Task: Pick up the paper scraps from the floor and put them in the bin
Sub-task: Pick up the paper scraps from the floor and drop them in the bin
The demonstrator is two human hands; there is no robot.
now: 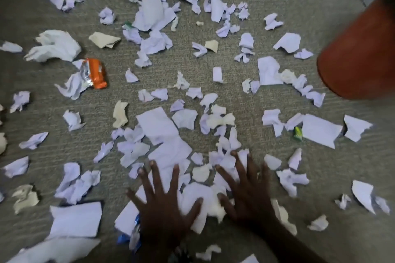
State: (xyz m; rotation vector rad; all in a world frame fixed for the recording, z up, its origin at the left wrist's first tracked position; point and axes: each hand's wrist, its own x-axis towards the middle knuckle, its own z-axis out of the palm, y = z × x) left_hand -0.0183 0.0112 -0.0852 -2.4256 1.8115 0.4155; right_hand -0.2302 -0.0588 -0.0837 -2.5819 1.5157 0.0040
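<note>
Torn and crumpled white and pale-lilac paper scraps [158, 128] lie strewn over the grey carpeted floor [299, 6], from right under both hands out well beyond the fingertips and to either side. The tall orange-brown bin [359, 53] stands well ahead and to the right of the right hand. The scraps look nearly weightless, limp and easily creased, likely to slide on the carpet and to flutter if dropped; I judge them best raked together and squeezed from both sides as one bundle, the flat sheets taken by an edge. Between the thumbs sits a loose white heap [201, 200], the nearest thing to take. The left hand [162, 205] lies flat with fingers spread, pressing on paper, gripping nothing. The right hand [250, 194] is likewise splayed on the scraps, gripping nothing.
</note>
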